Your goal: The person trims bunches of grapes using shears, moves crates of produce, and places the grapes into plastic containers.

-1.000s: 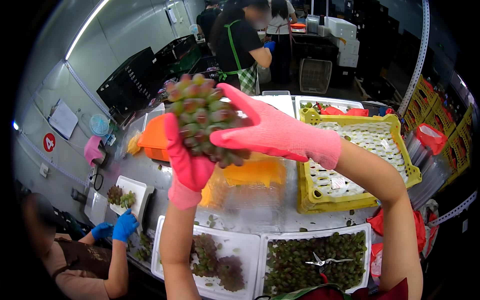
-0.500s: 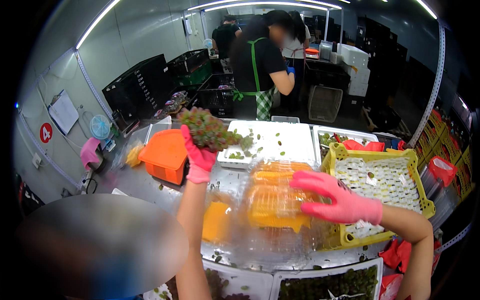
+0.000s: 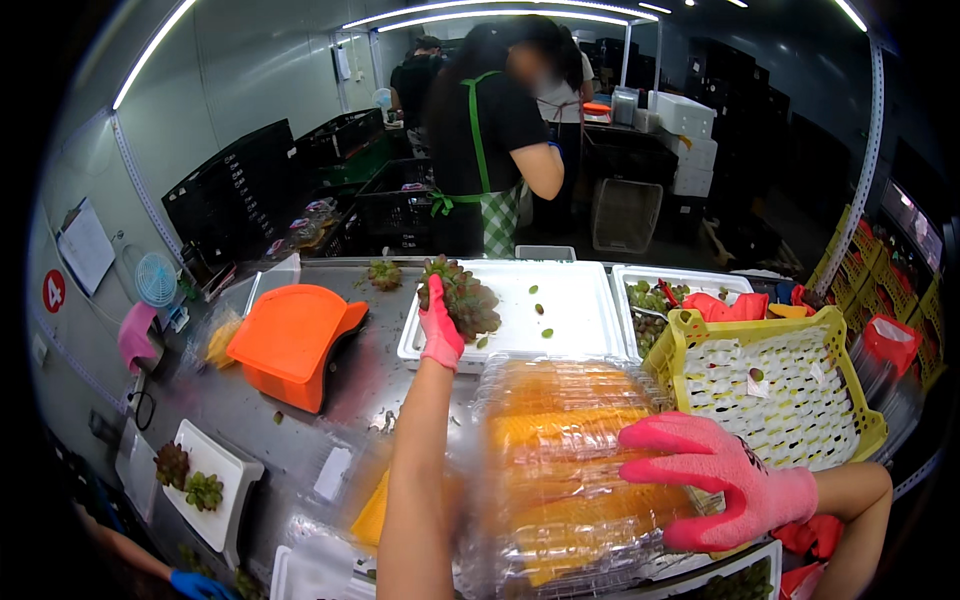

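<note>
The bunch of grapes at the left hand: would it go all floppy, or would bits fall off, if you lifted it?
The bunch of grapes would probably stay clumped, since its grapes sit packed together. A few might drop off, as loose grapes lie on the white tray there. Those could roll, being small and rounded.

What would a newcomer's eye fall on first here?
Probably the bright pink gloves: the left hand holds a bunch of grapes at the white tray at far centre, while the right hand spreads its fingers by the clear plastic boxes, nearer the camera. The orange box-shaped thing on the left and yellow crate on the right likely come next.
</note>
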`<control>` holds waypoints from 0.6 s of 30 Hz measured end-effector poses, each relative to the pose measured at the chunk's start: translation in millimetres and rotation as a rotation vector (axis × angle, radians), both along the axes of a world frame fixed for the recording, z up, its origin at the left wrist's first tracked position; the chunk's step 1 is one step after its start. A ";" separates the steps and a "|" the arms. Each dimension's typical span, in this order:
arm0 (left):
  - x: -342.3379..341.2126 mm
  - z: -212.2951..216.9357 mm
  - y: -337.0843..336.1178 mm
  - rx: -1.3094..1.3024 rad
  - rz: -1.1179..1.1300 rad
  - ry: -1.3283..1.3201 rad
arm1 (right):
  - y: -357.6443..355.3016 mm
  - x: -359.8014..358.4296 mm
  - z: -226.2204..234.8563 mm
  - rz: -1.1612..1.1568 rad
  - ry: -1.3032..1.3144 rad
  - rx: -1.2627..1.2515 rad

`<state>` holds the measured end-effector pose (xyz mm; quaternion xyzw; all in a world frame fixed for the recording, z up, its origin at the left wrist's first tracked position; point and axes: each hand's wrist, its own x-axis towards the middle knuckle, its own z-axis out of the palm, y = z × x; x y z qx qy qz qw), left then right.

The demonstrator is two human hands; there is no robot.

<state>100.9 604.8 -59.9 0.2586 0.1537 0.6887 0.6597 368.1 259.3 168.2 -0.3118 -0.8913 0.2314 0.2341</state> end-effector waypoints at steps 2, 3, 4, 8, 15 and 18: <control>-1.8 -8.3 17.9 -0.018 0.017 0.115 | 0.3 0.2 -5.5 -0.001 0.048 -0.057; 2.7 -6.3 26.8 0.010 0.019 0.107 | 1.0 1.5 -5.4 -0.001 0.048 -0.067; 6.3 -5.3 33.2 -0.003 0.001 0.087 | 1.1 2.2 -4.8 -0.001 0.049 -0.077; 22.3 -3.6 50.1 -0.029 -0.081 -0.035 | 3.3 8.5 -6.6 -0.003 0.050 -0.057; 59.5 -63.9 47.6 -0.045 -0.212 -0.200 | -3.7 25.5 -13.7 -0.061 0.093 -0.048; 58.0 -92.6 50.8 -0.135 -0.286 -0.194 | -5.4 25.4 -13.7 -0.057 0.097 -0.041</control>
